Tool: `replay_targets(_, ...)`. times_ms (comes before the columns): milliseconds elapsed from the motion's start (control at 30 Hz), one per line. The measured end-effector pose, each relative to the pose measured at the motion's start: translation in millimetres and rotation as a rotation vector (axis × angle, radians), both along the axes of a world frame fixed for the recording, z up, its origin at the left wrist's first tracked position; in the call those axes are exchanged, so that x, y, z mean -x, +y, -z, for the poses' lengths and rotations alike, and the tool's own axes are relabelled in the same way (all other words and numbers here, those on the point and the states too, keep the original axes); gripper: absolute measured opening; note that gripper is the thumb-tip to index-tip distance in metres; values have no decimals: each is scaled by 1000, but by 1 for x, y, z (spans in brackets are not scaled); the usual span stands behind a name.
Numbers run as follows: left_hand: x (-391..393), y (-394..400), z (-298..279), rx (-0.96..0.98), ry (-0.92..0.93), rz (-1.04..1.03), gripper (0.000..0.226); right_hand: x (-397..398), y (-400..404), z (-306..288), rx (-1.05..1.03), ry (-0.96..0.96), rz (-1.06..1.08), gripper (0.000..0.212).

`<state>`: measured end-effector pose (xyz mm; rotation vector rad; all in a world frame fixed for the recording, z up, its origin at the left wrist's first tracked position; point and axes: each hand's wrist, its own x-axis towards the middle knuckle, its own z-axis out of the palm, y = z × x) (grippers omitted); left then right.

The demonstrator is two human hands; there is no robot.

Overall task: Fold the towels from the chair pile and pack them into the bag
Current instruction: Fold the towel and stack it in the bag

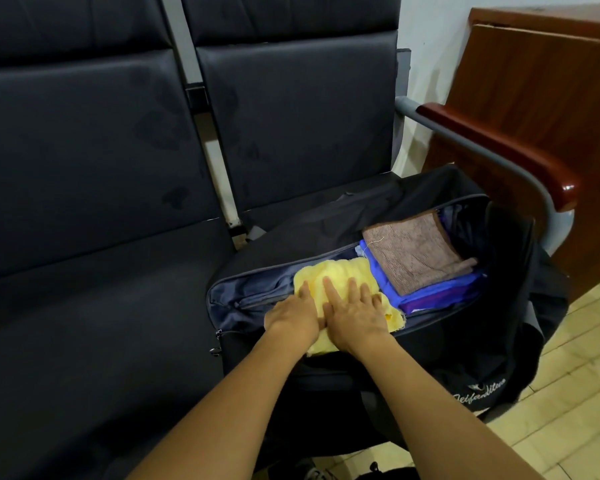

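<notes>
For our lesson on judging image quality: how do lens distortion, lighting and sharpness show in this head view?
Head view: wide-angle bending curves the armrest and chair backs; lighting is dim and soft, with a small glare spot on the armrest's end; the yellow towel looks slightly washed out; both hands are reasonably sharp.

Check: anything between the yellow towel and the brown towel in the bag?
Yes. Head view: a folded blue towel lies between yellow towel and brown towel, partly under the brown.

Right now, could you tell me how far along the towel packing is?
Done: a folded brown towel sits on blue and purple towels inside the open black bag. In hand: the left hand and right hand press a yellow towel flat beside them. Left: no towel pile shows on the seats, so possibly only zipping.
</notes>
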<state>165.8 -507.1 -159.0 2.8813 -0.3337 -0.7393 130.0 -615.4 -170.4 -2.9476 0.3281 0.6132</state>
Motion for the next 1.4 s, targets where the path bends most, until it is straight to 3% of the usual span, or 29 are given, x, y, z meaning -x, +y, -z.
replay_targets(233,-12,8,17,137,116,-185,97,-13,-11,11,-44,-73,-31,55)
replay_targets(400,-4,3,14,45,81,-136,88,-15,-6,9,-36,-49,8,57)
replay_targets(533,10,15,-10,4,17,-7,71,-11,9,-5,2,38,92,61)
replay_targets(633,20,39,-32,126,-112,43,36,-4,21,-21,85,119,193,61)
replay_targets(733,29,69,-54,227,-257,35,26,7,36,-42,37,47,215,53)
replay_targets(1033,61,197,-94,362,-429,-160,24,30,164,-95,-235,-436,14,35)
replay_targets(1233,90,309,-88,322,-433,-339,22,32,271,-106,-301,-416,-208,34)
replay_targets(1400,128,405,-52,279,-450,-559,22,43,360,-102,-423,-306,-403,34)
